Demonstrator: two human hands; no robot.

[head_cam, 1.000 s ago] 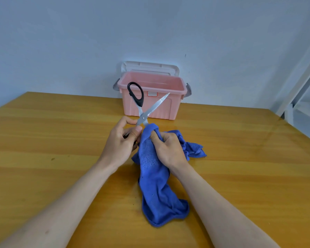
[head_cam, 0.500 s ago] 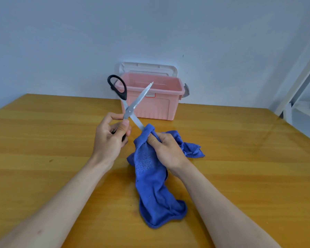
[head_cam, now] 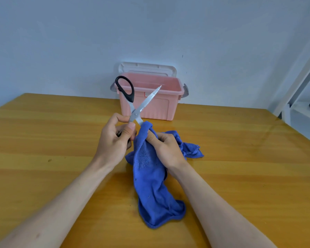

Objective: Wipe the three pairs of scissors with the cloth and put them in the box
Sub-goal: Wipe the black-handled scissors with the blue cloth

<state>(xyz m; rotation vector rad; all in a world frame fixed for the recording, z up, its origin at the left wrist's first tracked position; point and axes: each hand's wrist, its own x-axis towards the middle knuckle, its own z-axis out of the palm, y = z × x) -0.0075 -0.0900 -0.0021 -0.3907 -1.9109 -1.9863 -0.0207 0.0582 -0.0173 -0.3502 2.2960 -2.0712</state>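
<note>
Scissors [head_cam: 136,111]: held spread open above the tabletop [head_cam: 43,140], in front of the box [head_cam: 161,108]; rigid steel blades, probably light, with sharp edges and a slick surface.
Left hand [head_cam: 113,140]: fingers curled round the lower black handle; the safest place to hold.
Right hand [head_cam: 166,147]: pinches the cloth [head_cam: 150,185] round one blade.
Cloth: soft and limp, trails onto the tabletop.
Box: open, lid raised; contents hidden.
Caution: wipe along the blade's flat, not its edge.
</note>
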